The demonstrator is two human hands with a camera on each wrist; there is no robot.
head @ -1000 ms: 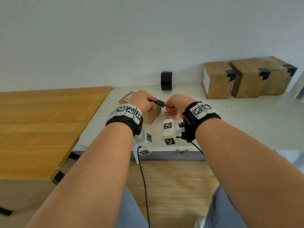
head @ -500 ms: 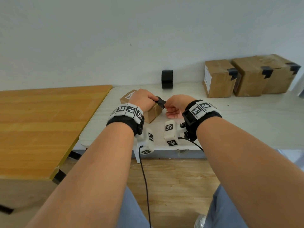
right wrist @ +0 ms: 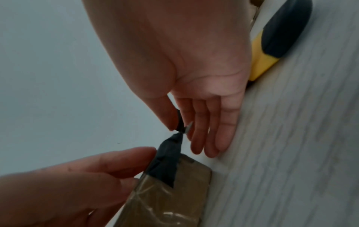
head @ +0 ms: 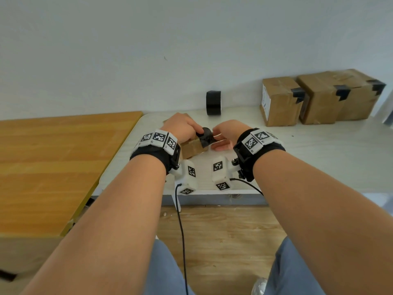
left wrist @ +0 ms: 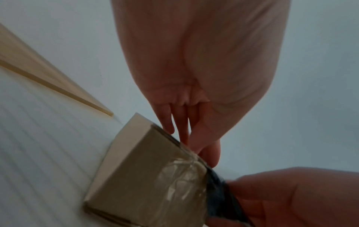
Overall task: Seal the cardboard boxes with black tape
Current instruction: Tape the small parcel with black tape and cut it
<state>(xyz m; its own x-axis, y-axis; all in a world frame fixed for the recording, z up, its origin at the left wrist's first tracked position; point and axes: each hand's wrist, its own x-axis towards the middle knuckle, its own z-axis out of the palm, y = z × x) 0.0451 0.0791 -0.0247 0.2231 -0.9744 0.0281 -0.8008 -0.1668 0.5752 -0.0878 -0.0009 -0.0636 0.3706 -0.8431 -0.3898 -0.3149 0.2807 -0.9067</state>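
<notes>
A small cardboard box (head: pixel 191 148) lies on the white table (head: pixel 308 158) under my left hand (head: pixel 198 132). A short black tape strip (head: pixel 205 136) runs from the box's right corner up between both hands. My left hand pinches the strip's lower part at the box's top edge (left wrist: pixel 194 142). The thumb and forefinger of my right hand (right wrist: pixel 179 127) pinch the strip's (right wrist: pixel 169 161) free end just right of the box (right wrist: pixel 174 199); its other fingers hang straight. The black tape roll (head: pixel 213 103) stands on edge by the wall behind the hands.
Three taped cardboard boxes (head: pixel 278 101) stand in a row at the back right. A yellow and black tool (right wrist: pixel 272 46) lies on the table behind my right palm. A wooden table (head: pixel 53 162) adjoins on the left. The wall is close behind.
The tape strip, earlier held level between both hands above the box, now bends down onto the box's right corner. Both hands stay close together.
</notes>
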